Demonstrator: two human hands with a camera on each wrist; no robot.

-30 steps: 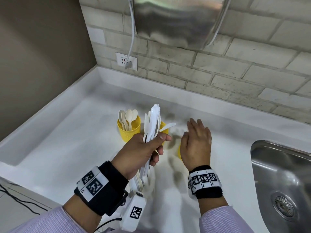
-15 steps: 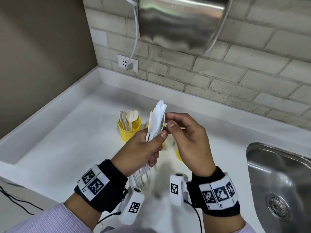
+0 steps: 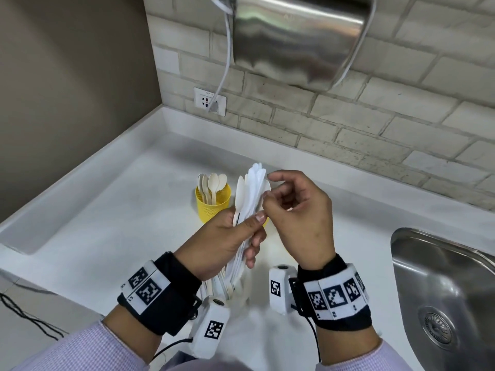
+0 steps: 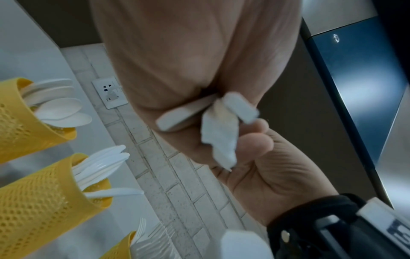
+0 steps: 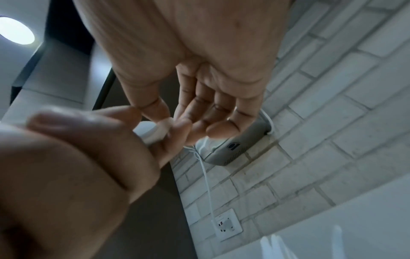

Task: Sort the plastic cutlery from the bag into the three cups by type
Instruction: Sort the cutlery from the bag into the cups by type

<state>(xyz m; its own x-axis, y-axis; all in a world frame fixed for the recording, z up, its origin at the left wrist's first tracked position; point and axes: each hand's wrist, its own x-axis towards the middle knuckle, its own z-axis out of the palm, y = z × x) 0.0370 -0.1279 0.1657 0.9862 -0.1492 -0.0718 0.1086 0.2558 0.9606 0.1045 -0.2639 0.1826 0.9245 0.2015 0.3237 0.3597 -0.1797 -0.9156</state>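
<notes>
1. Fingers (image 3: pixel 254 241) of the left hand (image 3: pixel 222 245) curl round a bundle of white cutlery (image 3: pixel 251 194), held upright above the desk (image 3: pixel 107 210).
2. Right hand (image 3: pixel 302 220) pinches one piece near the bundle's top between thumb and forefinger.
3. Yellow spoon cup (image 3: pixel 211 203) stands behind; knife cup (image 4: pixel 44 198) and fork cup (image 4: pixel 119 248) stand beside it.

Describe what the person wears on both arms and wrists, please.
Both sleeves are pale lilac. Each wrist carries a black band with white blocks printed with black square codes. A small white camera box, also code-marked, hangs under each wrist, with a thin black cable. The hands are bare.
</notes>
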